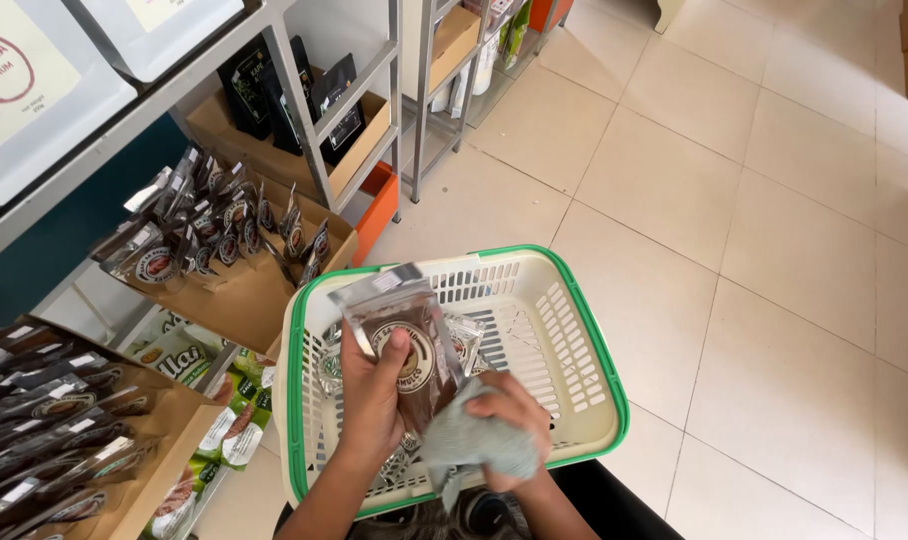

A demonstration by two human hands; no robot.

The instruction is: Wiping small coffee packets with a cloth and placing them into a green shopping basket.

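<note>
Our left hand [372, 392] grips the pouch [406, 340] mid-body; our right hand [504, 430] clutches a cloth [464, 445] (soft). Pouch seems light, slippery, crinkly.

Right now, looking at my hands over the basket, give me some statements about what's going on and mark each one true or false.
1. The left hand holds a clear packet of brown powder. True.
2. The right hand holds a sponge. False: it grips a grey cloth.
3. The basket has a red rim. False: the rim is green.
4. Similar packets stand in a cardboard tray on the shelf. True.
5. The packet lies on the floor. False: it is held above the basket.
</note>
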